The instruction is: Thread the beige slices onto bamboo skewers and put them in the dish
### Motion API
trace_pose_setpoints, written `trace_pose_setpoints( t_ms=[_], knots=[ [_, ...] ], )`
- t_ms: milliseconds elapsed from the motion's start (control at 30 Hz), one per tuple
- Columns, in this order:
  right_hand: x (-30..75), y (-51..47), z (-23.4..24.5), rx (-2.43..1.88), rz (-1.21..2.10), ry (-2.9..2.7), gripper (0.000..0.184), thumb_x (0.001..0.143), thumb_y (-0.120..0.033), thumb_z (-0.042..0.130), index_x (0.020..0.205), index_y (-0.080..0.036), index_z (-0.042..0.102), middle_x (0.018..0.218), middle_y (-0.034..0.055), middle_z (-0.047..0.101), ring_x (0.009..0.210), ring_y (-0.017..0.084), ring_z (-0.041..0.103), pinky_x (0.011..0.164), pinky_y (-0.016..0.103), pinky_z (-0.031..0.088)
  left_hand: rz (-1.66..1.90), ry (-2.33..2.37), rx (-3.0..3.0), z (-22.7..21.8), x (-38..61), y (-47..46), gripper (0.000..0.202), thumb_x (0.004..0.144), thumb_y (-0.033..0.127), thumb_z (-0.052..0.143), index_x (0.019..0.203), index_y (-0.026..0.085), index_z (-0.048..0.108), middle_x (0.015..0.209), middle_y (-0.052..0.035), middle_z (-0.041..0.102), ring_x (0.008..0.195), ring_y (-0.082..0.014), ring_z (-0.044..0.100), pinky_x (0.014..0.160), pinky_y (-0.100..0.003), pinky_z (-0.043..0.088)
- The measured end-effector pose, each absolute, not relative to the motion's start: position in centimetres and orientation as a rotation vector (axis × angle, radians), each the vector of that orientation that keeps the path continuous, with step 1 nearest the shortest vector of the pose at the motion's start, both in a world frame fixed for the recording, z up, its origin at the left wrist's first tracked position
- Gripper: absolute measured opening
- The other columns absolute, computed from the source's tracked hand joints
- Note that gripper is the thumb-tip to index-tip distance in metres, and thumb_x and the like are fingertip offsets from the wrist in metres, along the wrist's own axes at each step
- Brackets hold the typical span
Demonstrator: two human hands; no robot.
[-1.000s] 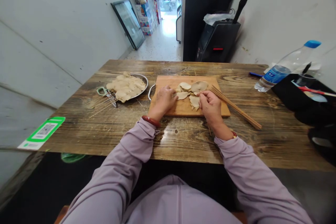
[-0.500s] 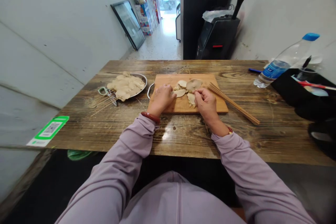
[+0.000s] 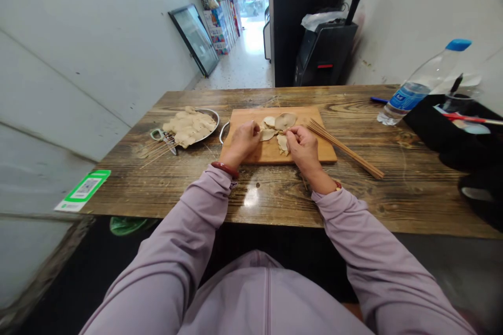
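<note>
A wooden cutting board point(image 3: 314, 152) lies on the table with several pale flat slices point(image 3: 285, 120) on it. My left hand point(image 3: 243, 140) rests on the board with fingers curled onto a slice point(image 3: 268, 135) at its tips. My right hand point(image 3: 301, 145) is closed in a pinch over another slice point(image 3: 281, 141), holding a thin bamboo skewer whose tail shows below the wrist point(image 3: 304, 184). A bundle of bamboo skewers point(image 3: 346, 149) lies across the board's right corner.
A metal pan point(image 3: 210, 131) heaped with skewered slices sits left of the board, with scissors point(image 3: 162, 136) beside it. A water bottle point(image 3: 420, 84), black bag point(image 3: 448, 131) and cup of pens stand at right. A green sticker point(image 3: 84, 189) is at the left.
Both hands have stayed on the board, the right hand shifting slightly left toward the left hand over the slices. The view has tilted a little.
</note>
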State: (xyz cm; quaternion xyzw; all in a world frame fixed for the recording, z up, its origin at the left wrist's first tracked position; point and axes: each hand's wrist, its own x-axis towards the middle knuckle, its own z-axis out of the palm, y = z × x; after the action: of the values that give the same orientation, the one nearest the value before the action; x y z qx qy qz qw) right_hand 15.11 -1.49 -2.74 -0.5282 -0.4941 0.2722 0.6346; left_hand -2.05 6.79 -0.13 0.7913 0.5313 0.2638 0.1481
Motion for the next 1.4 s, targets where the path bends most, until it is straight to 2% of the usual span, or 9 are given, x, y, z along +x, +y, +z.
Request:
trace_pose_setpoints(
  t_ms=[200,267,400,500,667,800,933,1133,1400],
  knots=[
    [14.8,-1.8,-2.3,-1.175,0.689,-1.112,0.02,0.086,-0.039,0.06,0.085,-0.02,0.065,0.052,-0.0069,0.049,0.047,0.011,0.043,0.049,0.024,0.034,0.965,1.236,1.696,0.6,-3.9,6.7,0.002,0.073,0.015,0.07,0.074,0.014,0.069,0.067,0.0008,0.064,0.063,-0.0115,0.055,0.064,-0.023,0.043],
    [14.6,-2.0,-2.1,-1.147,0.752,-1.11,0.021,0.086,-0.04,0.061,0.086,-0.02,0.066,0.052,-0.0071,0.049,0.046,0.01,0.043,0.048,0.024,0.033,1.028,1.137,1.457,1.3,-4.7,6.1,0.008,0.071,0.017,0.073,0.074,0.014,0.066,0.067,0.0022,0.062,0.061,-0.0097,0.057,0.063,-0.022,0.046],
    [14.0,-2.6,-1.9,-1.088,0.873,-1.138,0.025,0.085,-0.044,0.063,0.085,-0.019,0.066,0.05,-0.0073,0.048,0.043,0.01,0.041,0.045,0.023,0.03,1.044,1.046,1.083,2.1,-5.5,4.7,0.017,0.074,0.015,0.074,0.08,0.015,0.058,0.074,0.0001,0.066,0.063,-0.0134,0.069,0.063,-0.025,0.056],
    [13.5,-3.2,-1.7,-1.059,0.936,-1.19,0.029,0.085,-0.048,0.065,0.084,-0.019,0.065,0.049,-0.0082,0.045,0.042,0.009,0.038,0.044,0.023,0.027,1.058,1.03,0.956,2.3,-5.5,4.3,0.014,0.078,0.01,0.07,0.085,0.015,0.058,0.077,-0.0019,0.07,0.063,-0.0145,0.072,0.062,-0.025,0.057],
    [12.8,-4.3,-1.5,-1.086,1.046,-1.29,0.031,0.086,-0.049,0.064,0.085,-0.019,0.066,0.047,-0.0082,0.045,0.041,0.009,0.038,0.044,0.023,0.027,1.125,0.931,0.902,2.2,-5.3,4.5,0.017,0.074,0.008,0.075,0.087,0.012,0.065,0.081,-0.0034,0.073,0.068,-0.0137,0.072,0.067,-0.026,0.059],
    [12.4,-4.9,-1.8,-1.125,1.089,-1.319,0.032,0.088,-0.049,0.063,0.087,-0.018,0.067,0.048,-0.0082,0.046,0.041,0.009,0.039,0.044,0.023,0.027,1.193,0.926,0.928,1.3,-5.7,4.8,0.023,0.067,0.014,0.083,0.085,0.013,0.068,0.079,-0.0013,0.072,0.064,-0.01,0.067,0.056,-0.018,0.05],
    [12.4,-5.3,-2.0,-1.19,1.074,-1.383,0.031,0.09,-0.048,0.062,0.09,-0.018,0.069,0.05,-0.0076,0.045,0.043,0.009,0.038,0.044,0.024,0.027,1.241,0.948,0.938,0.5,-6.3,4.9,0.026,0.064,0.018,0.085,0.085,0.015,0.07,0.075,0.0011,0.07,0.061,-0.0082,0.062,0.053,-0.017,0.045],
    [12.3,-5.9,-1.8,-1.288,1.006,-1.48,0.027,0.092,-0.043,0.059,0.09,-0.019,0.071,0.053,-0.0047,0.049,0.048,0.012,0.043,0.046,0.025,0.032,1.291,0.983,1.035,1.0,-7.1,5.0,0.024,0.065,0.022,0.084,0.084,0.016,0.07,0.078,-0.0004,0.07,0.064,-0.0095,0.061,0.053,-0.019,0.042],
    [12.3,-6.2,-1.9,-1.326,1.009,-1.498,0.027,0.092,-0.041,0.058,0.092,-0.019,0.073,0.053,-0.0049,0.047,0.045,0.011,0.04,0.045,0.026,0.029,1.339,1.015,1.105,1.1,-7.0,4.8,0.02,0.066,0.02,0.081,0.083,0.014,0.073,0.077,-0.001,0.07,0.064,-0.0088,0.057,0.053,-0.019,0.04]
  ],
)
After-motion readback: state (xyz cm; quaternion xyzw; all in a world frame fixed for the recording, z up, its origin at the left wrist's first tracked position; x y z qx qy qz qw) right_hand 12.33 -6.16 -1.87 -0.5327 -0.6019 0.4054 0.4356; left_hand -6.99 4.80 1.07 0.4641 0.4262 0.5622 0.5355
